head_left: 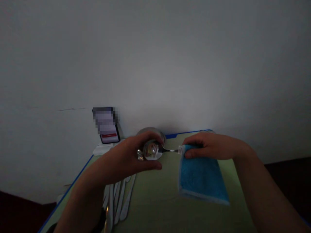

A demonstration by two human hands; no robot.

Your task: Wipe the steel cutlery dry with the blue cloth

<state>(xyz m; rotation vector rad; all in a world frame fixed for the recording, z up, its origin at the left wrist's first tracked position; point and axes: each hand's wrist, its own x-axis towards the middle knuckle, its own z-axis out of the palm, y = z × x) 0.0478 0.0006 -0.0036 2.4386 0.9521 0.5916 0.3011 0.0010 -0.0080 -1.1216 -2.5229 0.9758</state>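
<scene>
My left hand (136,152) curls around a shiny, rounded thing (152,150) that looks clear or mirror-like; dim light hides its exact kind. From it a thin metal stem (170,150), like a spoon's handle, runs right to the edge of a blue cloth (201,174). Thumb and fingers of my right hand (206,147) pinch that folded cloth at its top, beside a small white tag. The cloth hangs down with its pale border showing. Whether the stem's end lies inside the cloth is hidden.
Several metal knives or similar cutlery pieces (119,200) lie on the green table (155,207), partly behind my left forearm. A round metal bowl or lid (152,131) sits at the back. A phone (109,126) leans against the wall (155,64) at back left.
</scene>
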